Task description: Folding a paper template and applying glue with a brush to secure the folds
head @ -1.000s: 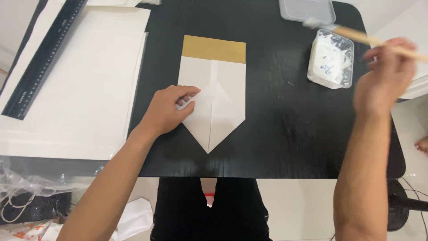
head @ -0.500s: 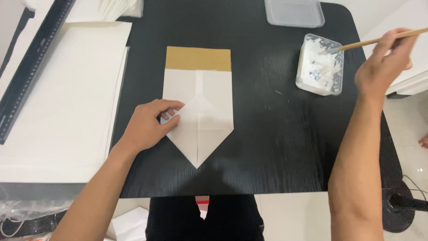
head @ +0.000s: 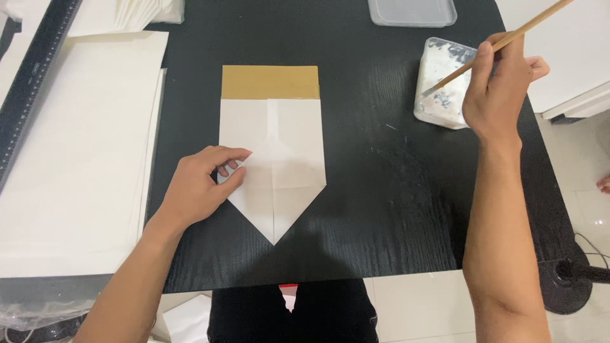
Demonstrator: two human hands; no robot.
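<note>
left hand (head: 198,189) rests on the folded paper (head: 273,165), fingers curled and loosely together, tips pinning the left edge of the white part flat on the black table (head: 381,209). not clamped on anything, just pressing down. paper lies mid-table, pointed end toward the person, tan strip (head: 270,82) at the far end, centre seam running down to the point.

right hand (head: 499,86) has its fingers closed around a thin wooden brush (head: 508,41), handle angled up to the right, tip down in the paste tub (head: 445,82) at the table's right edge. tub holds white paste, smeared walls. clear lid (head: 412,11) lies at the far edge, apart from the tub.

stack of large white sheets (head: 76,152) lies left of the table, black ruler (head: 38,70) along its far-left side.

judgement on doing this well: load only the brush tip, wipe the excess on the tub rim so nothing drips across the dark table on the way over. keep the left fingertips off the seam and flaps so paste doesn't reach them, but press firmly enough that the paper doesn't slide under the stroke. thin even coat, stay inside the flap edges; too much paste would likely wrinkle the paper or squeeze out at the folds.
</note>
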